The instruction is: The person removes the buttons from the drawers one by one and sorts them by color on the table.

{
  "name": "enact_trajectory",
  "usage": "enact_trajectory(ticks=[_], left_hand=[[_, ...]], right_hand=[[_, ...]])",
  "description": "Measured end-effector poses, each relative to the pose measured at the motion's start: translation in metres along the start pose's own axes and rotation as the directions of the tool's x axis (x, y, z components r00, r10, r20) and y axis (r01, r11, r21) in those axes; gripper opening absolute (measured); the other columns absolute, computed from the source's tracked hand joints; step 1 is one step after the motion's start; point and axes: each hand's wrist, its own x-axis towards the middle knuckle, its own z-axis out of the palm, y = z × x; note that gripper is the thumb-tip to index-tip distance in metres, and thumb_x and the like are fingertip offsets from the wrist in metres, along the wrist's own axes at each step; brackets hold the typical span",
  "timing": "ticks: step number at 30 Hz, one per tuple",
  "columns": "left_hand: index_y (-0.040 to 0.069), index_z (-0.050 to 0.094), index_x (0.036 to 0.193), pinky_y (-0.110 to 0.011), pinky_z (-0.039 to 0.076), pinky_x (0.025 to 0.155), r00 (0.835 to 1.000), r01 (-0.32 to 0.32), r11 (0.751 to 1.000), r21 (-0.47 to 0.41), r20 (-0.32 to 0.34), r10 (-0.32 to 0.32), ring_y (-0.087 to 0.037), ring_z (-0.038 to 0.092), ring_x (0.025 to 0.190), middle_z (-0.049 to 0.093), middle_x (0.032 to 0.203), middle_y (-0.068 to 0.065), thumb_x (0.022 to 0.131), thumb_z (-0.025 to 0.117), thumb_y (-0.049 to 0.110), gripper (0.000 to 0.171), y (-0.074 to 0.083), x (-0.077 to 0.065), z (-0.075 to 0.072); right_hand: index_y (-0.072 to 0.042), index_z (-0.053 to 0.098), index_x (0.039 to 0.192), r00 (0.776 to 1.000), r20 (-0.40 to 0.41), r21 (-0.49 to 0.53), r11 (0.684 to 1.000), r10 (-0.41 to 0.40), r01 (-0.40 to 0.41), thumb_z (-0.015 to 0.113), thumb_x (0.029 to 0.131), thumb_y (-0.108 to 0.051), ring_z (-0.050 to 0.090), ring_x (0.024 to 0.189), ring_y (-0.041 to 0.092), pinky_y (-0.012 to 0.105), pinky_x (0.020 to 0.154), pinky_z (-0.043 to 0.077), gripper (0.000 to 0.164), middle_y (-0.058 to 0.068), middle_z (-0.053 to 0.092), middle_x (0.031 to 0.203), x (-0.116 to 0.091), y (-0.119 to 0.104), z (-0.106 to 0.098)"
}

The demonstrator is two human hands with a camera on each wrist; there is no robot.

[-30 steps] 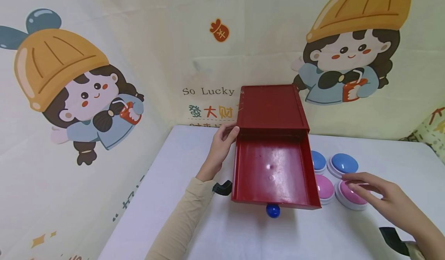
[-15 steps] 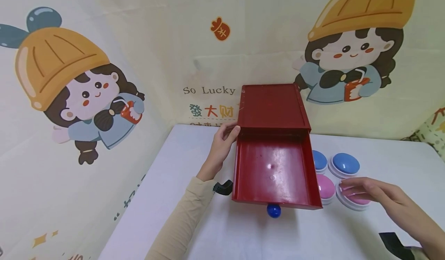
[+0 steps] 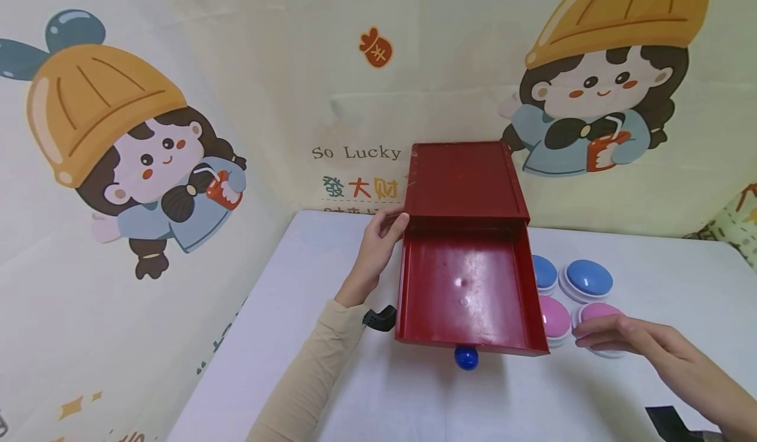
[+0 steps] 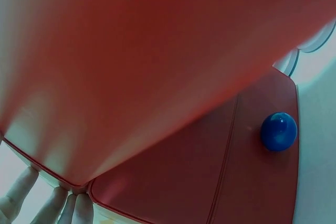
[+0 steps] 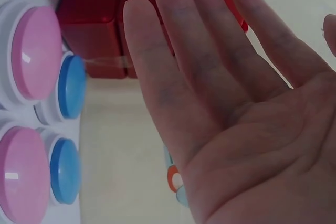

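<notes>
In the head view, a red box point(image 3: 467, 179) has its red drawer point(image 3: 464, 284) pulled out toward me, and a blue knob point(image 3: 466, 358) sits on the drawer's front. Nothing lies inside the drawer. My left hand point(image 3: 375, 248) rests against the left side of the box, near the drawer's opening. The left wrist view shows its fairly straight fingers point(image 4: 50, 203) touching the box's edge. Over the near right pink push button point(image 3: 602, 310) hovers my right hand point(image 3: 656, 347), covering part of it. Its fingers point(image 5: 181, 35) are extended and hold nothing in the right wrist view.
Another pink push button point(image 3: 554, 317) and two blue ones, a left one point(image 3: 544, 273) and a right one point(image 3: 589, 278), stand right of the drawer on the white table point(image 3: 355, 396). A printed cloth point(image 3: 455, 87) hangs behind the box.
My right hand has turned and shifted toward me, leaving more of the near right pink button in sight. The left hand, box and drawer have stayed in place.
</notes>
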Motion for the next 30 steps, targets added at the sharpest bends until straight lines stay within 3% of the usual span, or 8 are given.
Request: enact_trajectory(ticks=[6,13,23,30], left_hand=[[0.008,0.049,0.127,-0.034,0.045,0.094,1.000,0.002,1.000,-0.002,0.005,-0.002,-0.017,0.053,0.112,0.054,0.122,-0.007,0.094,0.054,0.024,0.036,0.005,-0.002,0.000],[0.009,0.049,0.127,-0.033,0.045,0.094,1.000,0.001,1.000,-0.019,0.010,-0.001,-0.017,0.053,0.113,0.053,0.123,-0.007,0.094,0.054,0.024,0.036,0.003,-0.002,-0.001],[0.008,0.050,0.126,-0.033,0.045,0.093,1.000,0.003,1.000,-0.018,-0.005,-0.003,-0.016,0.054,0.111,0.055,0.121,-0.006,0.093,0.055,0.024,0.036,0.005,-0.002,0.000],[0.009,0.051,0.126,-0.033,0.045,0.093,1.000,0.008,1.000,-0.023,-0.010,-0.008,-0.016,0.054,0.110,0.054,0.121,-0.006,0.093,0.055,0.025,0.036,0.000,-0.001,-0.001]], right_hand=[[-0.004,0.048,0.129,0.993,0.098,0.057,0.996,-0.073,0.067,0.012,0.103,-0.024,0.060,0.104,0.013,0.022,0.079,0.050,0.048,0.002,0.061,0.119,-0.002,-0.007,0.004],[-0.006,0.047,0.130,0.978,0.199,0.152,0.988,-0.061,0.030,0.011,0.103,-0.026,0.059,0.106,0.018,0.022,0.082,0.049,0.049,0.005,0.059,0.121,0.000,-0.012,0.015],[-0.007,0.053,0.126,0.966,0.251,0.196,0.981,-0.062,0.012,0.010,0.103,-0.029,0.058,0.105,0.023,0.024,0.082,0.050,0.053,0.011,0.059,0.120,0.004,-0.016,0.027],[-0.009,0.052,0.128,0.941,0.327,0.246,0.969,-0.087,0.004,0.012,0.103,-0.027,0.057,0.106,0.024,0.023,0.081,0.049,0.050,0.012,0.057,0.124,0.005,-0.015,0.036]])
